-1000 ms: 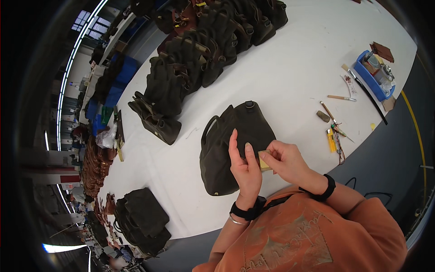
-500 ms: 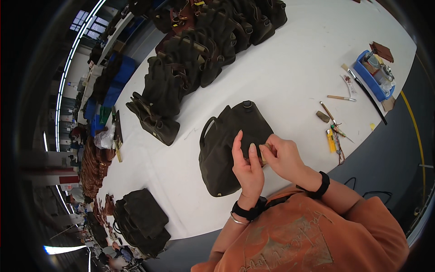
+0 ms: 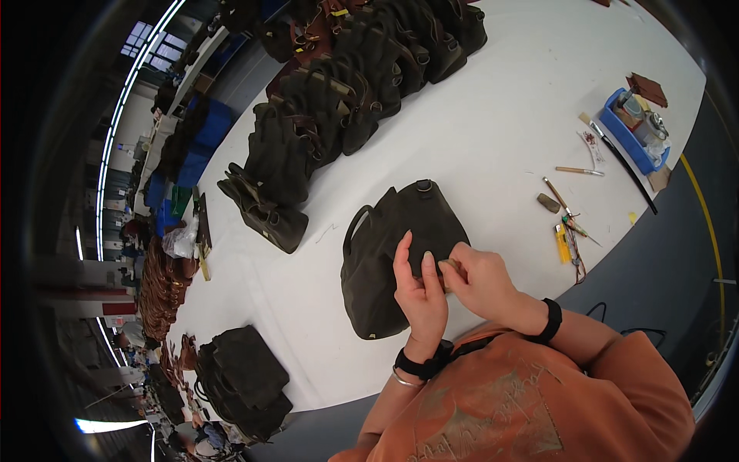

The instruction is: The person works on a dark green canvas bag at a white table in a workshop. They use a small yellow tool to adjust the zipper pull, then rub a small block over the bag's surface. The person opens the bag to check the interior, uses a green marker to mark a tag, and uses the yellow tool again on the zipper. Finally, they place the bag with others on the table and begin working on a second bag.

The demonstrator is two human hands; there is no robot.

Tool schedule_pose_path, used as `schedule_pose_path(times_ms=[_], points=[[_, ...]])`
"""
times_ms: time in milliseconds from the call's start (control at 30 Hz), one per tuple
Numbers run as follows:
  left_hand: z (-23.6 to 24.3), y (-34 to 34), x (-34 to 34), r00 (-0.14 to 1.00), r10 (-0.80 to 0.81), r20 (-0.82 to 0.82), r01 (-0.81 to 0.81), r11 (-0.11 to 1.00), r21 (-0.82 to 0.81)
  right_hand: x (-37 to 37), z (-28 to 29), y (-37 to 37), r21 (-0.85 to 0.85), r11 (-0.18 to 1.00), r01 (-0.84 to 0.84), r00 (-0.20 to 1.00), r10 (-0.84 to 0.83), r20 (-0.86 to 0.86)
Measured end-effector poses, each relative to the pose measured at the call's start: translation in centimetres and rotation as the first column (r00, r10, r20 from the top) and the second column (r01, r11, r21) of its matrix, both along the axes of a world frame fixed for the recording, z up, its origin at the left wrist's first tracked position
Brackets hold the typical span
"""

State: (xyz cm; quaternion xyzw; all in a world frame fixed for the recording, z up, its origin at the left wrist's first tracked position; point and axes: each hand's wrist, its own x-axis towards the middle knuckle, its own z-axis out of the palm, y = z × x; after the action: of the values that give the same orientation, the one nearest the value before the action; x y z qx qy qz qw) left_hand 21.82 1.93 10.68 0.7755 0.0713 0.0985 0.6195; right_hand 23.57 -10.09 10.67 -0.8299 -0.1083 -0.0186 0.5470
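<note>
A dark olive-green handbag (image 3: 385, 269) with a rounded handle and a metal ring lies on the white table in front of me. My left hand (image 3: 421, 296) is at its near edge, thumb and index finger stretched out and apart over the bag's side; its other fingers are mostly hidden. Close beside it, my right hand (image 3: 481, 281) is closed, thumb and fingertips pinched together at the bag's near right edge. Something small and tan shows partly between the hands, too covered to name. Both wrists wear black bands.
Several similar dark bags (image 3: 339, 100) stand in a row at the far left, and more bags (image 3: 245, 377) lie at the near left. On the right are a blue bin (image 3: 635, 131), a brush (image 3: 600, 131), a yellow lighter (image 3: 563, 245) and thin tools. Brown leather pieces (image 3: 163, 281) lie left.
The right fingertips have closed in more, and less of the tan piece shows. The left hand keeps nearly the same pose. The whole view has shifted slightly.
</note>
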Motion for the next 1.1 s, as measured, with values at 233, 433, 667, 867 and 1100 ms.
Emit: schedule_pose_path(times_ms=[233,433,667,867,1100], points=[[1.1,-0.4,0.0,0.998,0.057,0.03,-0.055,0.997,-0.049,2.7,0.4,-0.6,0.054,0.993,0.102,0.991,-0.097,-0.088],[1.9,0.0,0.3,0.996,0.072,0.044,-0.068,0.993,-0.093,2.3,1.3,-1.6,0.198,0.977,0.08,0.984,-0.046,-0.174],[0.7,0.6,0.2,0.995,0.027,0.091,-0.019,0.996,-0.087,0.3,1.9,0.4,-0.008,1.0,-0.022,0.999,0.022,0.048],[2.6,-0.3,-0.3,0.985,0.14,0.096,-0.121,0.976,-0.18,3.1,1.6,0.3,0.056,0.992,0.109,0.994,-0.11,0.019],[3.5,2.0,-0.8,1.0,0.013,-0.012,-0.014,0.984,-0.18,3.8,3.8,-1.5,0.195,0.969,-0.152,0.988,0.142,0.065]])
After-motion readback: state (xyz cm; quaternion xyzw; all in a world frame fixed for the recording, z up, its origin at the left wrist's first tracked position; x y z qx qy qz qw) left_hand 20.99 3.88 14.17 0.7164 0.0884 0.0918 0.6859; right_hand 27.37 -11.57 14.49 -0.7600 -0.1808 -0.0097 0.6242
